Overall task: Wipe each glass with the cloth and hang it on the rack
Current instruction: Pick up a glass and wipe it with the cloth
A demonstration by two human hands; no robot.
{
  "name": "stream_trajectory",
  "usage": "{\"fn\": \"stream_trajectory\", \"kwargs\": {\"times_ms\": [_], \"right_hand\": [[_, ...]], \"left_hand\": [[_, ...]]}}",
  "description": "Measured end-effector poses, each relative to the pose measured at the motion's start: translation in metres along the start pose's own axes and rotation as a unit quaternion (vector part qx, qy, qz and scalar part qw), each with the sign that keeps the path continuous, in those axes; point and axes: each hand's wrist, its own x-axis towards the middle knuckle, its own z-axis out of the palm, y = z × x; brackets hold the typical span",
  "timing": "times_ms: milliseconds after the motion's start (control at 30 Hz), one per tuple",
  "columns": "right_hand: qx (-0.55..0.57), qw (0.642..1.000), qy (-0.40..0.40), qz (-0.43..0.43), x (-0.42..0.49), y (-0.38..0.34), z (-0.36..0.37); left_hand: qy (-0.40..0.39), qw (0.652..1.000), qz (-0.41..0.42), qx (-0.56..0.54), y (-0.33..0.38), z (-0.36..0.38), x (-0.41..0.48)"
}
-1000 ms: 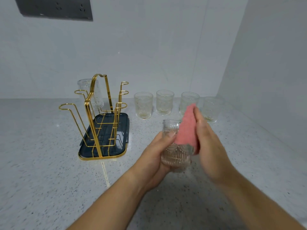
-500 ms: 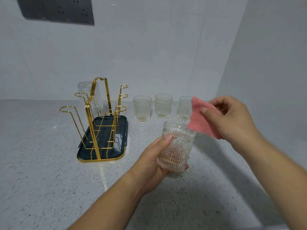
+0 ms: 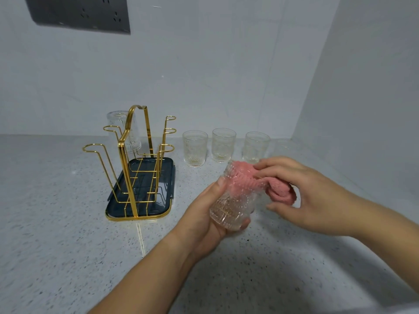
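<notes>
My left hand (image 3: 205, 219) grips a clear embossed glass (image 3: 230, 213) above the counter, tilted with its mouth toward the right. My right hand (image 3: 303, 196) pinches a pink cloth (image 3: 275, 189), and part of the cloth is pushed inside the glass. The gold wire rack (image 3: 133, 159) stands on a dark tray (image 3: 118, 214) to the left. One glass (image 3: 123, 130) hangs upside down on a far peg of the rack. Several more glasses stand in a row behind my hands, among them one (image 3: 195, 148), another (image 3: 223, 144) and a third (image 3: 255, 145).
The speckled counter (image 3: 56, 234) meets white walls at the back and at the right, forming a corner. A dark socket panel (image 3: 79, 12) is fixed high on the back wall. A fourth glass (image 3: 282, 146) stands close to the corner.
My right hand came back down from the right and pushed the pink cloth into the glass. My left hand tipped the glass's mouth toward the right.
</notes>
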Motion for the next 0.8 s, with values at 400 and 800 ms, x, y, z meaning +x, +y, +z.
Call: {"fn": "stream_trajectory", "kwargs": {"times_ms": [400, 800], "right_hand": [[0.263, 0.963, 0.03, 0.058, -0.006, -0.007, -0.019], [0.107, 0.983, -0.143, 0.046, -0.009, -0.031, -0.006]], "left_hand": [[-0.041, 0.998, -0.052, 0.024, 0.001, -0.001, -0.002], [-0.025, 0.996, -0.031, 0.085, 0.0, -0.003, -0.001]]}}
